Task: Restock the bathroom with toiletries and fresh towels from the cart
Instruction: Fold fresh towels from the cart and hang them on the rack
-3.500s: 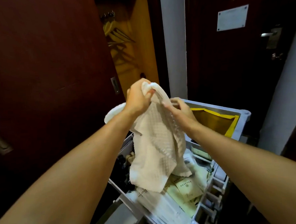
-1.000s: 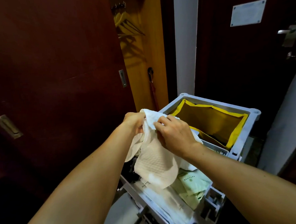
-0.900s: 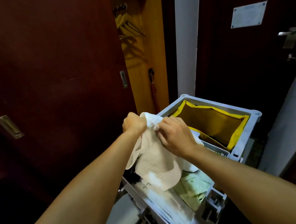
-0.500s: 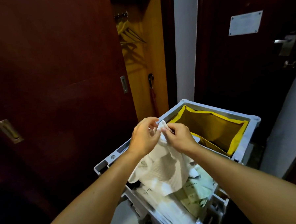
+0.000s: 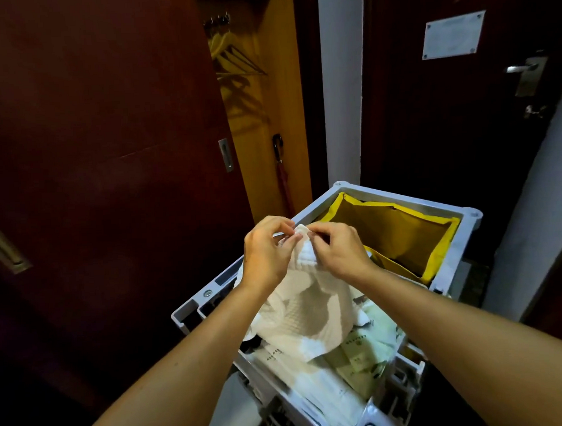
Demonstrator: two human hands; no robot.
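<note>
Since half a second ago the two hands have drawn closer together at the top of the towel, and more of the cloth has slumped down onto the cart.

Taking the cart (image 5: pixel 466 232) as landmark, going left to right: well to its left stands a dark red-brown door (image 5: pixel 91 157), smooth and flat, with a small metal recessed pull (image 5: pixel 226 155) near its edge. Beyond the cart's far left corner is an open wooden closet holding pale hangers (image 5: pixel 232 57) and a dark furled umbrella (image 5: pixel 282 177) standing upright.

The cart itself is grey moulded plastic with rounded corners. Above its middle the left hand (image 5: pixel 267 256) pinches the upper edge of the white towel (image 5: pixel 308 315) between thumb and curled fingers. The towel has a waffle-weave texture, soft and crumpled; it hangs with its long axis roughly vertical, top corner pointing up between the hands, its wide rounded lower end resting on the pale green paper packets (image 5: pixel 362 355) in the cart's near tray. The right hand (image 5: pixel 340 252) pinches the same top corner from the other side, fingers curled, nearly touching the left.

In the cart's far compartment sits a yellow fabric bag liner (image 5: pixel 401 235), rectangular and open. Behind the cart to the right is a dark door with a pale rectangular plaque (image 5: pixel 452 34) and a metal lever handle (image 5: pixel 526 69).
</note>
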